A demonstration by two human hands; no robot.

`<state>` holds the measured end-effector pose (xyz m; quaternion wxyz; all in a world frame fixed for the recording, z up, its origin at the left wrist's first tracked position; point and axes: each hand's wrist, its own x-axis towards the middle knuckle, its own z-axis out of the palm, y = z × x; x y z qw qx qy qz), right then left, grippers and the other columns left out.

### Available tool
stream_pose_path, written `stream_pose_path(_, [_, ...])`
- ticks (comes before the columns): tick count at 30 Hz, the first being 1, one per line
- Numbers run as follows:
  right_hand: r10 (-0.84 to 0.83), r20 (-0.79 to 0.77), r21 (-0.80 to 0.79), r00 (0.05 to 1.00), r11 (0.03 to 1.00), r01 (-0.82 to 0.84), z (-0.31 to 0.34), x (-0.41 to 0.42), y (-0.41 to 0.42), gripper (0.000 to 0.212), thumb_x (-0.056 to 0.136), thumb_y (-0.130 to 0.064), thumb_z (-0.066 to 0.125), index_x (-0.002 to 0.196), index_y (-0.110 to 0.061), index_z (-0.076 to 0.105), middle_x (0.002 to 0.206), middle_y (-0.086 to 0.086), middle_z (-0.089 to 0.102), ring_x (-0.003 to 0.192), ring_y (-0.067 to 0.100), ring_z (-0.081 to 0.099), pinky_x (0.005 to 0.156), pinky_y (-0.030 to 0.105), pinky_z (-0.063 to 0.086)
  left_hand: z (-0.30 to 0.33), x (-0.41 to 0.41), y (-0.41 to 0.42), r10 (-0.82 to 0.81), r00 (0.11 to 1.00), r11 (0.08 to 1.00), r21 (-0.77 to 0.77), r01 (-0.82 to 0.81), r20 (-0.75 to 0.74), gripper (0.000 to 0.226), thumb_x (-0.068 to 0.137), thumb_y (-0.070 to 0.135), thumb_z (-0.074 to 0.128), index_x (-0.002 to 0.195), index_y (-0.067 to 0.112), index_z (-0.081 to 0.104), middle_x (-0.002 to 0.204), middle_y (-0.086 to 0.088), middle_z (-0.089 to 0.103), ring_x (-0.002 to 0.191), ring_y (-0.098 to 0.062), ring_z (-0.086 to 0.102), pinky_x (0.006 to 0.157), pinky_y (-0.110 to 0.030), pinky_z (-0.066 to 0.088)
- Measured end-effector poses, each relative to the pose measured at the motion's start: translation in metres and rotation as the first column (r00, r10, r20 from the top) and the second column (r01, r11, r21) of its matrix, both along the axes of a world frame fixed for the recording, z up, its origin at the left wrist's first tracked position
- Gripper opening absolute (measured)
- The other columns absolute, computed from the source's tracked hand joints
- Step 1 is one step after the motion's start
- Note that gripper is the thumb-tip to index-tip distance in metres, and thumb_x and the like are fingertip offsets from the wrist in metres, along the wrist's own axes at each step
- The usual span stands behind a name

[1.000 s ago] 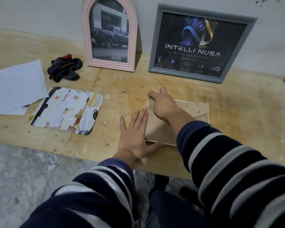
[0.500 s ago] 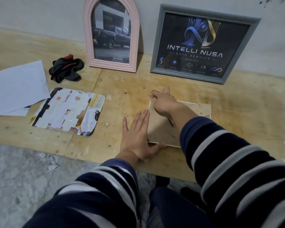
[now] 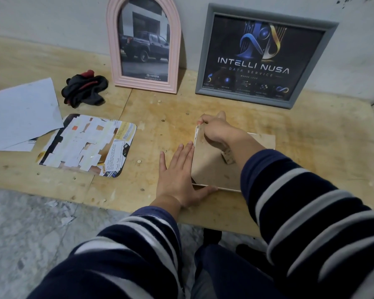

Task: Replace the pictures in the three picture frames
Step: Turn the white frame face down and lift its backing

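Observation:
A small white frame lies face down on the wooden bench, its brown backing board up. My left hand lies flat against the frame's left edge, thumb along its near edge. My right hand curls its fingers over the board's far left corner and lifts it. A pink arched frame with a truck picture and a grey frame with a dark logo poster lean on the wall behind.
A loose picture covered in white patches lies to the left, next to white paper sheets. A black and red cloth sits near the pink frame. The bench's front edge drops to a grey floor.
My right hand has pulled the backing board's far left corner up from the frame, so the board tilts. My left hand has stayed flat at the frame's left side.

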<state>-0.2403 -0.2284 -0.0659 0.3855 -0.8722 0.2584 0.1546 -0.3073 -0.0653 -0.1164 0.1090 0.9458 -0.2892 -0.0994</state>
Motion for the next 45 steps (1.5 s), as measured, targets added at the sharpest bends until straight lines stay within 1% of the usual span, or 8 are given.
stream_pose_path(5, [-0.045,0.003,0.028,0.999,0.999,0.045,0.004,0.002,0.001,0.034,0.096,-0.010,0.042,0.070,-0.028,0.057,0.118,-0.002,0.024,0.112,0.026,0.045,0.106,0.038,0.037,0.000,0.000,-0.001,-0.002,1.000,1.000,0.021,0.002,0.002,0.121,0.063,0.093,0.023,0.153,0.019,-0.010,0.160,0.009,-0.016,0.147,-0.011,-0.015,0.115,-0.057,-0.010])
stream_pose_path(11, [0.059,0.015,-0.060,0.998,0.996,-0.058,0.004,-0.002,0.001,0.021,0.100,-0.021,0.038,0.098,-0.032,0.057,0.124,-0.001,0.029,0.105,0.020,0.044,0.095,0.032,0.035,-0.002,0.001,0.000,-0.015,1.000,1.000,0.020,0.015,-0.002,0.120,0.065,0.093,0.022,0.151,0.020,-0.020,0.156,0.011,-0.030,0.146,-0.011,-0.020,0.114,-0.059,-0.009])
stream_pose_path(14, [0.090,0.063,-0.109,0.994,0.991,-0.083,0.001,-0.009,0.003,0.029,0.094,-0.009,0.039,0.111,-0.028,0.054,0.124,-0.002,0.030,0.108,0.020,0.045,0.099,0.037,0.040,-0.002,0.000,-0.001,-0.013,1.000,1.000,0.019,0.013,-0.003,0.120,0.066,0.093,0.022,0.151,0.020,-0.021,0.155,0.012,-0.032,0.146,-0.011,-0.021,0.114,-0.060,-0.010])
stream_pose_path(17, [0.121,0.135,-0.395,0.983,0.917,-0.059,-0.001,-0.020,0.000,0.052,0.083,-0.002,0.045,0.131,-0.024,0.048,0.131,0.001,0.041,0.116,0.024,0.046,0.098,0.038,0.042,-0.002,0.000,-0.001,-0.006,1.000,0.999,0.041,0.006,0.008,0.119,0.067,0.093,0.019,0.150,0.020,-0.024,0.154,0.012,-0.034,0.145,-0.014,-0.023,0.112,-0.062,-0.012])
stream_pose_path(21, [0.163,0.027,-0.682,0.986,0.724,-0.101,-0.007,-0.035,-0.012,0.051,0.086,-0.009,0.044,0.135,-0.022,0.049,0.128,0.004,0.049,0.117,0.026,0.041,0.100,0.038,0.034,-0.002,0.000,-0.002,-0.002,1.000,0.998,0.059,0.002,0.013,0.119,0.066,0.094,0.015,0.149,0.019,-0.025,0.154,0.011,-0.034,0.145,-0.017,-0.024,0.110,-0.065,-0.014])
stream_pose_path(33, [0.248,-0.083,-0.671,0.965,0.702,-0.238,0.024,-0.028,-0.018,0.039,0.079,-0.013,0.051,0.118,-0.015,0.054,0.102,0.006,0.066,0.097,0.026,0.056,0.095,0.035,0.041,0.000,-0.002,-0.003,0.007,1.000,0.994,0.106,-0.008,0.011,0.118,0.066,0.095,0.013,0.148,0.020,-0.027,0.154,0.011,-0.033,0.144,-0.018,-0.026,0.109,-0.067,-0.011])
stream_pose_path(41, [0.237,-0.090,-0.615,0.967,0.751,-0.242,0.031,-0.029,-0.016,0.053,0.076,-0.006,0.049,0.127,-0.019,0.042,0.074,0.000,0.057,0.076,0.025,0.051,0.085,0.035,0.037,0.001,-0.002,-0.003,0.011,1.000,0.993,0.118,-0.011,-0.005,0.119,0.063,0.096,0.010,0.147,0.020,-0.029,0.153,0.011,-0.035,0.144,-0.017,-0.026,0.109,-0.067,-0.011])
stream_pose_path(45, [0.220,-0.062,-0.561,0.974,0.799,-0.216,0.024,-0.030,-0.018,0.060,0.075,-0.002,0.049,0.131,-0.023,0.043,0.097,0.001,0.062,0.091,0.025,0.056,0.093,0.037,0.037,0.002,-0.002,-0.004,0.013,1.000,0.992,0.122,-0.012,-0.010,0.119,0.063,0.096,0.009,0.147,0.020,-0.030,0.152,0.012,-0.037,0.144,-0.017,-0.027,0.109,-0.066,-0.011])
